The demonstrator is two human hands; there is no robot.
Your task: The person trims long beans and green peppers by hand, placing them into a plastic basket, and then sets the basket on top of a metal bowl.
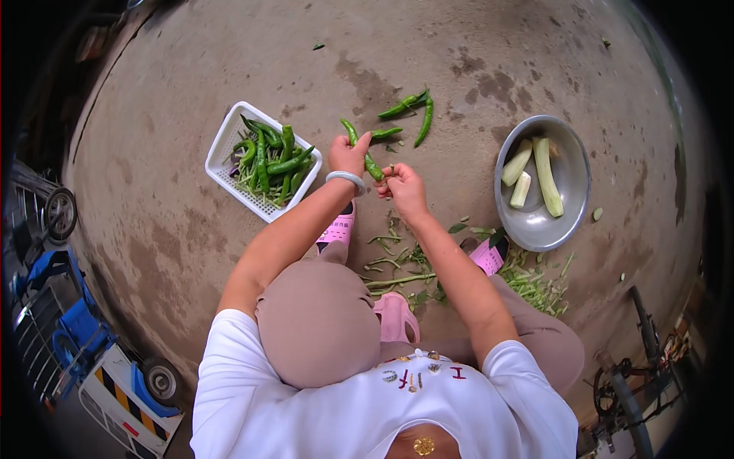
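Observation:
My left hand, with a pale bangle at the wrist, is closed around a long green pepper. One end of this pepper sticks out above the fingers and the other slants down toward my right hand. The right fingertips pinch the pepper's lower end; whether a stem sits between them is too small to tell. Just beyond the hands, several more green peppers lie on the concrete floor. To the left stands a white plastic basket, holding a pile of green peppers and thin green pieces.
A metal bowl on the right holds pale peeled vegetable pieces. Green trimmings litter the floor around my pink shoes. A pink plastic object is below me. Wheeled vehicles stand at the left edge.

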